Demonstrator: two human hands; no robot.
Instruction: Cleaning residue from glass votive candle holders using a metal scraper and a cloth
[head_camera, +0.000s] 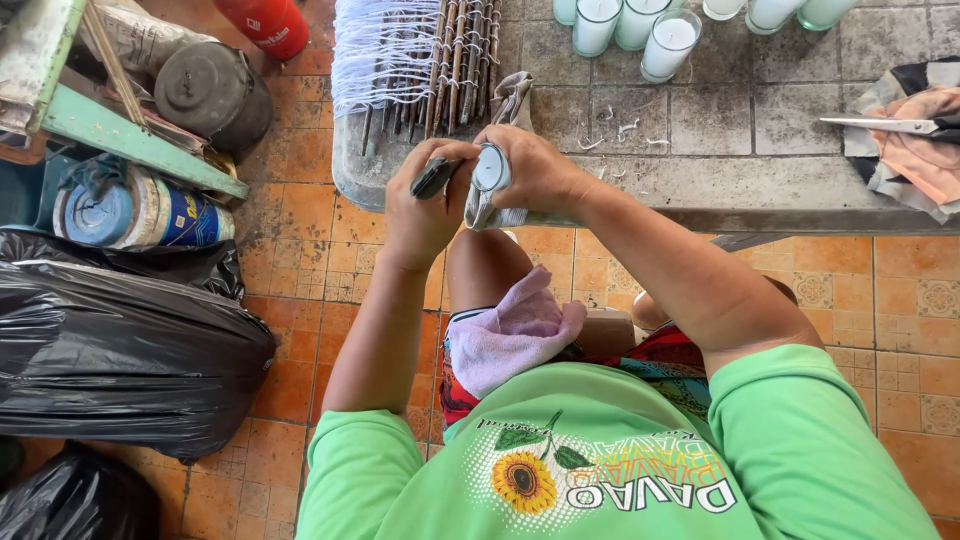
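My right hand grips a glass candle jar filled with white wax, tilted so its mouth faces me. My left hand holds a dark, slim tool right beside the jar's rim. Both hands hover at the near edge of a grey concrete table. A pale purple cloth lies on my lap below them.
Several wax-filled glass jars stand at the table's far side. A rack of sticks with white wicks lies at its left, scissors on cloth at the right. Black plastic bags, paint cans and a red cylinder sit on the floor.
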